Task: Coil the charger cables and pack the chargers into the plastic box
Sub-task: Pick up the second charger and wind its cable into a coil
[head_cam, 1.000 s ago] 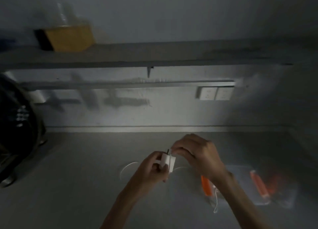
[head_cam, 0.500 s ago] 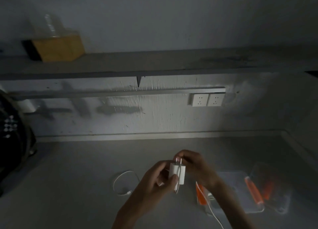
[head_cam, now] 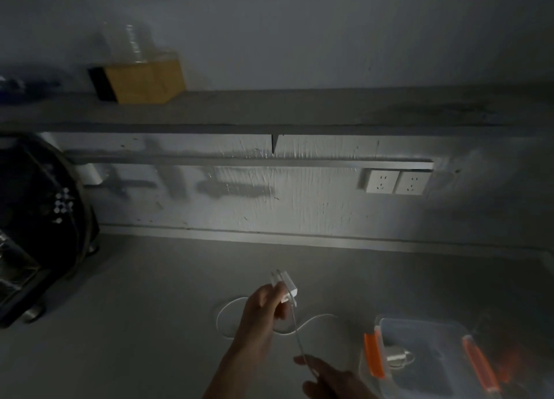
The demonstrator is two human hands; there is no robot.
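Observation:
My left hand [head_cam: 260, 314] grips a white charger plug [head_cam: 286, 285] above the grey counter, prongs pointing away. Its white cable [head_cam: 297, 331] runs taut from the plug down to my right hand [head_cam: 331, 380], which pinches it near the bottom edge of the view. More of the cable [head_cam: 317, 319] lies in loose curves on the counter behind my left hand. At the lower right sits the clear plastic box [head_cam: 425, 332] with orange clips [head_cam: 373, 355]; another white charger [head_cam: 397, 359] lies inside it.
A dark appliance [head_cam: 39, 227] stands at the left on the counter. Two wall sockets [head_cam: 395, 181] sit on the back wall under a shelf [head_cam: 299, 108] that carries a yellow box [head_cam: 141, 79]. The scene is dim.
My right hand has left the plug and slid down along the cable toward me, pulling it straight. My left hand keeps the plug. The view has shifted, showing more of the box.

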